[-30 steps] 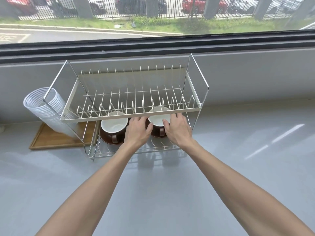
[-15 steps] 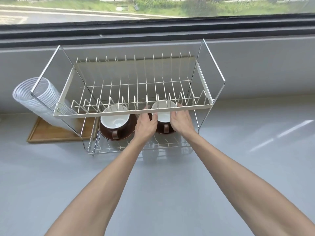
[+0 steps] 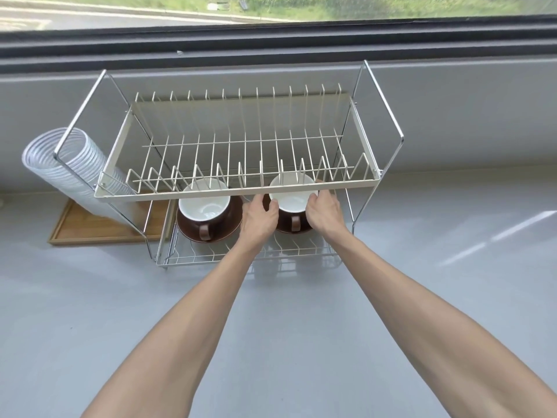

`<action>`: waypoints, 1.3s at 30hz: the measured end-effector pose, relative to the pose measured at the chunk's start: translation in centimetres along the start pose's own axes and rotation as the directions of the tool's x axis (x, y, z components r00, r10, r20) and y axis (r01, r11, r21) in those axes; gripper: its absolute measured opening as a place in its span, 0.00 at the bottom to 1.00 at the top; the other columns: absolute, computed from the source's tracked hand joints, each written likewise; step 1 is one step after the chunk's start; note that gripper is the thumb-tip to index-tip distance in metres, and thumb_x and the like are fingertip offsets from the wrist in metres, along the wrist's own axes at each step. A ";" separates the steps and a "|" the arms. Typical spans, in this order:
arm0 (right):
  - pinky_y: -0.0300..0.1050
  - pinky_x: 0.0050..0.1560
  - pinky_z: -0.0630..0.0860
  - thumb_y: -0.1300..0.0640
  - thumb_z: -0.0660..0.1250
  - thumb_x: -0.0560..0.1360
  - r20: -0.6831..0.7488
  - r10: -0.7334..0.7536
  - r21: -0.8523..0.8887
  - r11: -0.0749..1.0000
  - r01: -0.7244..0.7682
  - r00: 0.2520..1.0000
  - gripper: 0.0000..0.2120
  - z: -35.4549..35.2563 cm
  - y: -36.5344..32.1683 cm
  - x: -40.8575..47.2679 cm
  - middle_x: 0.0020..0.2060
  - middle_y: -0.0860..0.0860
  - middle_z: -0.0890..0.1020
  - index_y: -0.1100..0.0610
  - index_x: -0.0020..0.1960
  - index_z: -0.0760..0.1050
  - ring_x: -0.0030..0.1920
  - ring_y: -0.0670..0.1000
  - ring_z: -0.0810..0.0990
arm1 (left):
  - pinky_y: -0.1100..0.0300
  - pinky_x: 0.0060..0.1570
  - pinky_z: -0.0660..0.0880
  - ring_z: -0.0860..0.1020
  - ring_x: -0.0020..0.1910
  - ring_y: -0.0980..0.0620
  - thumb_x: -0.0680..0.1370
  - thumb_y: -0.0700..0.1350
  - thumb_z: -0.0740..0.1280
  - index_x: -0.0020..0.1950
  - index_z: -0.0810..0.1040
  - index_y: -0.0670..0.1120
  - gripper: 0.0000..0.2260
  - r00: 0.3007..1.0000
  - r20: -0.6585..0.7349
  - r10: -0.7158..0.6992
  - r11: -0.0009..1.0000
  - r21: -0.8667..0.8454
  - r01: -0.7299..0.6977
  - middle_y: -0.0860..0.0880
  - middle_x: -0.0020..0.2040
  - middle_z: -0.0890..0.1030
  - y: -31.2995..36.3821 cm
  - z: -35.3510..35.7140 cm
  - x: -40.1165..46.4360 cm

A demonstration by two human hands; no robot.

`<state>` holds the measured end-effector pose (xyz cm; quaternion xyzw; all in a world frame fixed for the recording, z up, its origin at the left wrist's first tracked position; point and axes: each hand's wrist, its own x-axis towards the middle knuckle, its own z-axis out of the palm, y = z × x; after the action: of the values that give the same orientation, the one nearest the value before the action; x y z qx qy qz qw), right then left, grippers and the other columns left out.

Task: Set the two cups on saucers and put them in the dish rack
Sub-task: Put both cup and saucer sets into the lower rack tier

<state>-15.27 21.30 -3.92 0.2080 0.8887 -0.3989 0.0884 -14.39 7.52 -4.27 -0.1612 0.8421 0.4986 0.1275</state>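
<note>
A two-tier wire dish rack [image 3: 241,193] stands against the window ledge. On its lower tier sit two brown cups with white insides, each on a brown saucer. The left cup [image 3: 203,203] rests on its saucer [image 3: 224,230], untouched, handle facing me. My left hand [image 3: 257,220] and my right hand [image 3: 324,211] reach under the upper tier and grip the right saucer [image 3: 297,229] on both sides. The right cup [image 3: 292,200] stands on that saucer between my hands. The upper tier's front rail hides part of both cups.
A stack of clear plastic cups [image 3: 69,164] lies tilted on a wooden tray [image 3: 99,227] left of the rack. The grey counter [image 3: 271,312] stretches in front and to the right. The upper tier holds only upright wire prongs.
My view has moved closer and tilted down. Both hands have slid a little deeper under the upper tier, with the right cup and saucer still between them.
</note>
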 end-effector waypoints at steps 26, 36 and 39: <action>0.55 0.65 0.70 0.49 0.56 0.84 0.048 -0.414 -0.348 0.846 0.403 0.909 0.20 1.5 -3.9 -6.0 0.63 0.62 0.78 0.62 0.65 0.75 0.67 0.61 0.72 | 0.49 0.58 0.76 0.79 0.62 0.44 0.83 0.51 0.57 0.71 0.73 0.54 0.18 0.906 0.203 0.372 0.629 0.662 -0.407 0.49 0.63 0.81 -0.5 -9.2 -4.5; 0.57 0.69 0.69 0.46 0.57 0.84 0.075 -0.508 -0.422 0.764 0.488 0.858 0.24 5.3 -6.8 -7.7 0.76 0.62 0.68 0.56 0.75 0.67 0.72 0.62 0.69 | 0.48 0.62 0.70 0.75 0.65 0.41 0.82 0.55 0.60 0.75 0.69 0.50 0.22 0.885 -0.018 0.466 0.389 0.902 -0.187 0.44 0.65 0.79 -3.4 -13.7 -4.5; 0.58 0.72 0.67 0.45 0.56 0.84 0.092 -0.516 -0.416 0.757 0.503 0.852 0.27 6.5 -7.2 -7.3 0.79 0.62 0.63 0.54 0.80 0.60 0.77 0.62 0.64 | 0.47 0.58 0.73 0.75 0.63 0.41 0.81 0.57 0.60 0.71 0.72 0.48 0.22 0.890 -0.089 0.447 0.425 0.897 -0.124 0.43 0.63 0.79 -4.9 -14.3 -3.7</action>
<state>-11.96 10.03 -1.05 -0.0601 0.9777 -0.2013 0.0070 -9.88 -6.76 -0.03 -0.0033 0.9993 -0.0182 -0.0323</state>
